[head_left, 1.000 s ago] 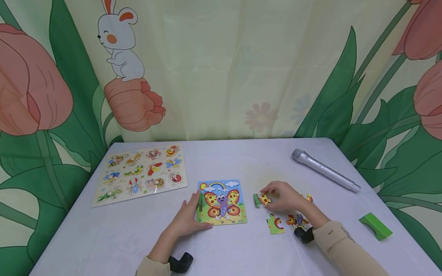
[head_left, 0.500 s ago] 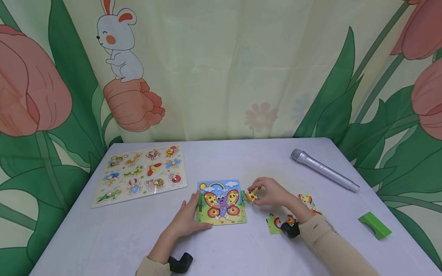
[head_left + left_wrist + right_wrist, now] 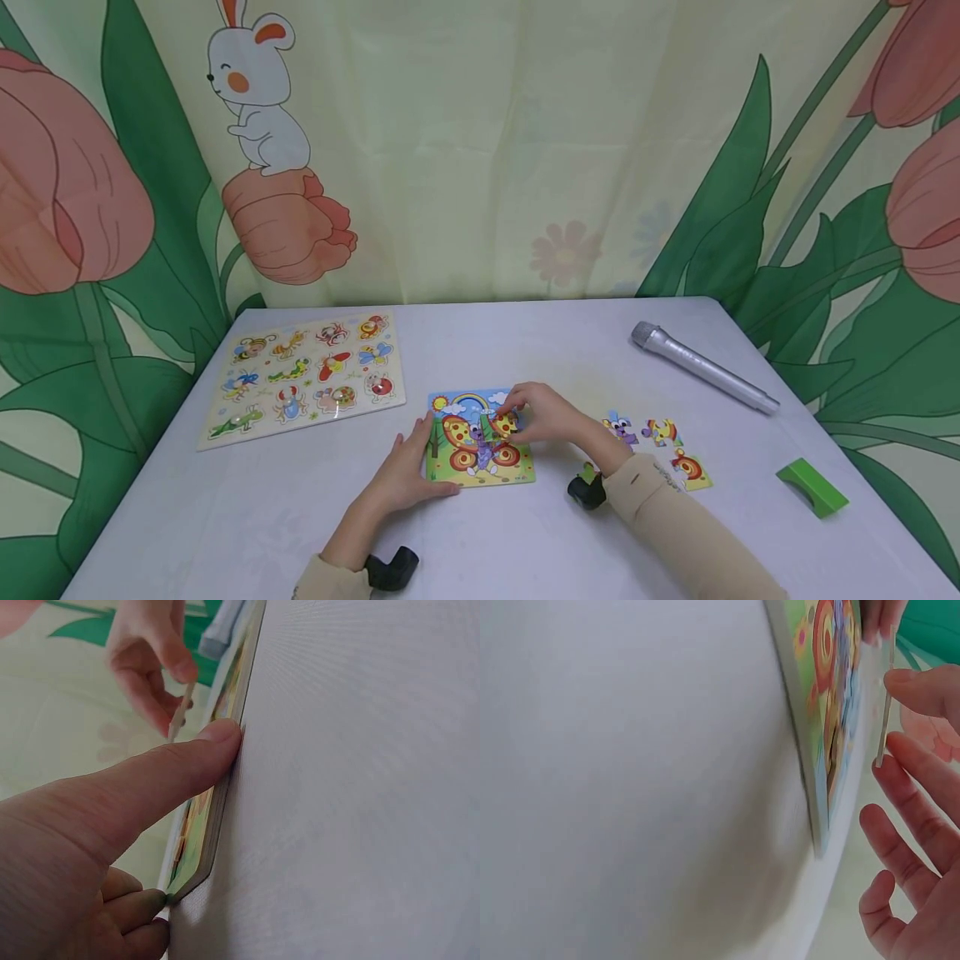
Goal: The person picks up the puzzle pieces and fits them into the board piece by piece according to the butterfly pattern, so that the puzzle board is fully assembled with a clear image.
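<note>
A square butterfly puzzle board (image 3: 480, 475) lies flat on the table in the head view. My left hand (image 3: 407, 475) rests at its near left corner, thumb along the front edge and fingers by the left side. In the left wrist view that thumb touches the board's edge. My right hand (image 3: 543, 415) pinches a butterfly jigsaw piece (image 3: 502, 425), yellow with red spots and a green strip, over the board's right half. Seen edge-on in the right wrist view, the thin piece (image 3: 886, 712) is between thumb and fingers, raised above the board.
Right of the board lie loose jigsaw pieces (image 3: 662, 432), one partly hidden by the right wrist's black camera mount (image 3: 587, 492). A silver microphone (image 3: 705, 367) and a green arched block (image 3: 813, 487) are farther right. An insect puzzle board (image 3: 307, 379) lies back left.
My right hand has brought the jigsaw piece leftward from the loose pieces to over the board. More loose pieces show behind it now. My left hand has stayed at the corner.
</note>
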Demonstrator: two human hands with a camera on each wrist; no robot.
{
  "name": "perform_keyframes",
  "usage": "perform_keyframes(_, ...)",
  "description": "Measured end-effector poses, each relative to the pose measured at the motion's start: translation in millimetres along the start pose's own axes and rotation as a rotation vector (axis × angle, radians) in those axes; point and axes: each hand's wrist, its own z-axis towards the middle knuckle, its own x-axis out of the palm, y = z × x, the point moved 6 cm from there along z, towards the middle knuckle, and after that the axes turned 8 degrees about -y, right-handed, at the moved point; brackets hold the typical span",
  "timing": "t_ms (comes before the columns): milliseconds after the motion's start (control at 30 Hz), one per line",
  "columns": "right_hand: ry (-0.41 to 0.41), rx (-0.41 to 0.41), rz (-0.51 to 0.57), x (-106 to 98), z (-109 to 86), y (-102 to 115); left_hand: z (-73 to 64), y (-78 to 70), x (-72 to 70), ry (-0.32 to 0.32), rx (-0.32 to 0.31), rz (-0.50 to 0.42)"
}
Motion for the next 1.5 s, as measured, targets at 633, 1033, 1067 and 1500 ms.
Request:
perform_keyframes(633, 0.081, 0.062, -0.046, 38, 30.7, 28, -0.1, 0.8, 0.1, 0.019, 0.033, 0.002)
perform_keyframes(1033, 0.082, 0.019, -0.115, 43, 37.7, 39, -0.9, -1.4, -1.0, 0.013, 0.038, 0.007)
perform_keyframes(1067, 0.084, 0.018, -0.126, 44, 38.0, 39, -0.9, -1.3, -1.1, 0.015, 0.038, 0.008)
perform_keyframes(1500, 0.093, 0.035, -0.208, 47, 40.2, 42, -0.8, -0.4, -1.2, 0.011, 0.027, 0.001)
